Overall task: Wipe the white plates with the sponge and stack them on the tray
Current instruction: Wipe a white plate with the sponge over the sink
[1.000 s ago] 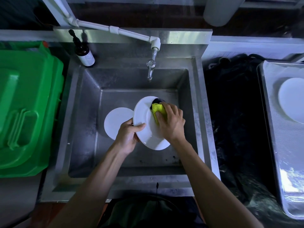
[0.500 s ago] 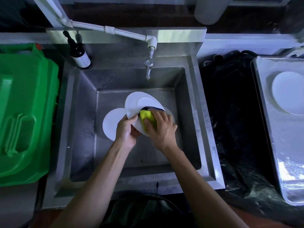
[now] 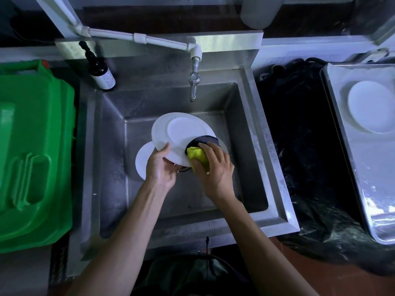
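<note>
Over the sink (image 3: 265, 146), left hand (image 3: 161, 167) gripping a white plate (image 3: 181, 133), right hand (image 3: 215, 169) clutching the sponge (image 3: 197, 157) against it.

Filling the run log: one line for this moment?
left hand holds white plate | right hand wipes it with sponge | over sink | step: wiping

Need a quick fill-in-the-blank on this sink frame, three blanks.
1. The right hand grips the yellow ____ against the held plate.
2. The left hand holds that plate over the ____.
3. One plate already lies on the ____ at the far right.

Missing: sponge; sink; tray
</note>
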A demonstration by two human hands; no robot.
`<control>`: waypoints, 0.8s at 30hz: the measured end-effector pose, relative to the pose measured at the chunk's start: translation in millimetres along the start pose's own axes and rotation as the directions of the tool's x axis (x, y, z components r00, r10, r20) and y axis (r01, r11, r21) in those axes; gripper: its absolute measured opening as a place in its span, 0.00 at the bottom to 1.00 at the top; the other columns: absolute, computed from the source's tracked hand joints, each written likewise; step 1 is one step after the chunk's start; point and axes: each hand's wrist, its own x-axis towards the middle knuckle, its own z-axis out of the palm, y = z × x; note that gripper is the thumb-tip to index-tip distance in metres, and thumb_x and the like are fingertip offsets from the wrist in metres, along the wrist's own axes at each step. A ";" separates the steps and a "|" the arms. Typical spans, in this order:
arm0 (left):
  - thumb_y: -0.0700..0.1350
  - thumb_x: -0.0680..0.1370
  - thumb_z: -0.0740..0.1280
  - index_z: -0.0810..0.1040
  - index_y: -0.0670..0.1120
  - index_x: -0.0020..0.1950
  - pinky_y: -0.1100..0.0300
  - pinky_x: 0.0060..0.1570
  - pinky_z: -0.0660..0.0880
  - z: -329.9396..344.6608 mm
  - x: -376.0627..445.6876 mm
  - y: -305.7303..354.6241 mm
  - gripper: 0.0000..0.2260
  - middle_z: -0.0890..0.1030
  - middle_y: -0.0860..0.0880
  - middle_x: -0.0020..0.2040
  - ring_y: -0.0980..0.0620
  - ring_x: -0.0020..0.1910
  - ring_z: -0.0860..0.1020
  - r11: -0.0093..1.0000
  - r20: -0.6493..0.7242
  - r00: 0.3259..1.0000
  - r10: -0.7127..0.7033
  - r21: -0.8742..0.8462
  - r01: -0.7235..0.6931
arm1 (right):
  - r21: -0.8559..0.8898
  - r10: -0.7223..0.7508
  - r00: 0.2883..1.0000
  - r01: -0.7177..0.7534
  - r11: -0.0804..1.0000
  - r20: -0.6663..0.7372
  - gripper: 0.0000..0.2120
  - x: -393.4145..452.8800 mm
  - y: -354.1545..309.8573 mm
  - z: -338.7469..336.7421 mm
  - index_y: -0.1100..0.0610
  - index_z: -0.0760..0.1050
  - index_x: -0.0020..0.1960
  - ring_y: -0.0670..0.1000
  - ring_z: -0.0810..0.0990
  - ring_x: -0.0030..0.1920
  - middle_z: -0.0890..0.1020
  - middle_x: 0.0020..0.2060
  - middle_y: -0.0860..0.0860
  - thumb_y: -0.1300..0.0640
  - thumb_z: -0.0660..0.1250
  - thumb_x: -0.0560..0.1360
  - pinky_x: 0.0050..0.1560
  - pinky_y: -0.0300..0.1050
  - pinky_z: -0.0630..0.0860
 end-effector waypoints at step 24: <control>0.39 0.73 0.68 0.79 0.38 0.63 0.41 0.48 0.80 -34.6 8.3 29.5 0.18 0.84 0.40 0.55 0.39 0.53 0.83 0.912 0.298 0.943 -0.149 0.409 0.015 | 0.048 0.043 0.998 -0.040 0.998 -0.053 0.24 46.6 14.4 -31.3 0.50 0.69 0.74 0.56 0.71 0.64 0.73 0.70 0.49 0.50 0.67 0.79 0.62 0.60 0.72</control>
